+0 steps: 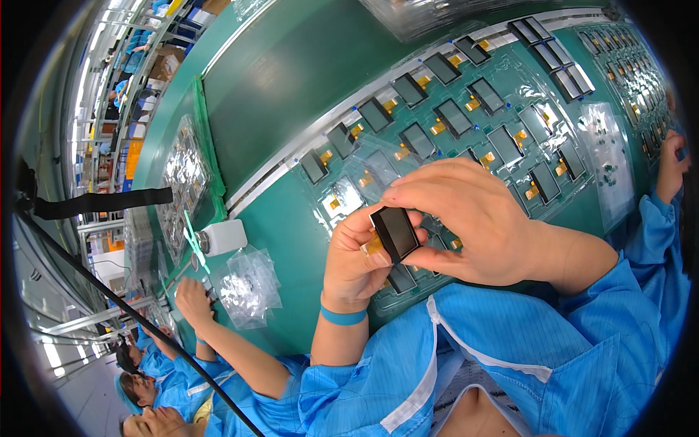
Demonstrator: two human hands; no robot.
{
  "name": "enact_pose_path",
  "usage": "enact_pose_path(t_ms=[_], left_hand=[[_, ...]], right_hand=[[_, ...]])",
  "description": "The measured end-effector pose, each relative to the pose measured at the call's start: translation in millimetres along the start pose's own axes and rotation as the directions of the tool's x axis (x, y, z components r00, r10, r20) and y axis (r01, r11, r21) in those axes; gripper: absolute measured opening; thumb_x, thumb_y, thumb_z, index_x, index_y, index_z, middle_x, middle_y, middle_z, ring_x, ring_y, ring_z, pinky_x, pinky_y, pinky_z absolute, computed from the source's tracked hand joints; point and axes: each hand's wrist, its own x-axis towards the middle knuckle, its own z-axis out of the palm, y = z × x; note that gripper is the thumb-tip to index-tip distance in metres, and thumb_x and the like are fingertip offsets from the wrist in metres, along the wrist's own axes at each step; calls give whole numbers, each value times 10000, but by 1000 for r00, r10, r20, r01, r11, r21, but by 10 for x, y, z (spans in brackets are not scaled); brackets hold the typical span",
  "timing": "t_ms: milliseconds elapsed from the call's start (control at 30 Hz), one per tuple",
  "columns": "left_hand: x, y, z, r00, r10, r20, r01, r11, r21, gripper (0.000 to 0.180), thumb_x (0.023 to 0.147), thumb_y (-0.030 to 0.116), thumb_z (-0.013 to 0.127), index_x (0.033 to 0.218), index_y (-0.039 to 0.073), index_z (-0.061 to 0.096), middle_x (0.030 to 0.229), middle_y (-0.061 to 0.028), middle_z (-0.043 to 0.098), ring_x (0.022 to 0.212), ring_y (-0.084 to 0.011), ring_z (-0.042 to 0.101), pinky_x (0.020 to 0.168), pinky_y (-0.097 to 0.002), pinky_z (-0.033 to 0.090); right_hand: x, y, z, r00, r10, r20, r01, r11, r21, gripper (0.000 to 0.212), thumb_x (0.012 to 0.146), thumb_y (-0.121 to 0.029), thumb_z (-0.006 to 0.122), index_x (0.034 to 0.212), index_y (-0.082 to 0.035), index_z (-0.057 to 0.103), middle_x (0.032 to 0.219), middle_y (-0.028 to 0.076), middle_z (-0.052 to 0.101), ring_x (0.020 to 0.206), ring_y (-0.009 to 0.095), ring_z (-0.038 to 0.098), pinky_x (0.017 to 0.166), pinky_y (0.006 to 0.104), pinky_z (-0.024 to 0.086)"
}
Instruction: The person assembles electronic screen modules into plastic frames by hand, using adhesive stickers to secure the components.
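Observation:
A small display module with a dark screen, black frame and orange ribbon cable is held up between my two hands. My left hand, with a blue band round its wrist, grips it from the left, fingers closed round the edge and ribbon. From the right, my right hand curves over it, thumb at the lower right edge and index finger near the top corner. A piece of clear film shows by that fingertip; I cannot tell whether it is pinched. Below my hands lies a clear tray of similar modules.
Stacked dark frames stand beyond the tray, with a bag of small parts at right. Clear bags lie on the green table at left, beside a white block. Co-workers' hands work at both sides.

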Motion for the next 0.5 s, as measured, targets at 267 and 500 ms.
enact_pose_path(t_ms=[267, 500], left_hand=[[-1, 3, -14, 1000, -1, 13, 1, 1000, -12, 595, 675, 95, 755, 1182, -50, 478, 1089, -171, 581, 946, -261, 610, 834, -361, 511], [3, -5, 6, 1000, 8, -10, -8, 1000, -9, 603, 674, 103, 759, 1186, -47, 478, 1091, -166, 582, 947, -258, 611, 842, -359, 506]], right_hand=[[17, -4, 3, 1000, 5, 12, -5, 1000, -3, 574, 543, -108, 785, 1048, -2, 535, 1000, 142, 598, 895, 302, 590, 758, 387, 468], [6, 15, 25, 1000, 16, -15, -16, 1000, 16, 537, 590, -113, 739, 1076, -56, 517, 942, 107, 601, 886, 298, 582, 753, 410, 443]])
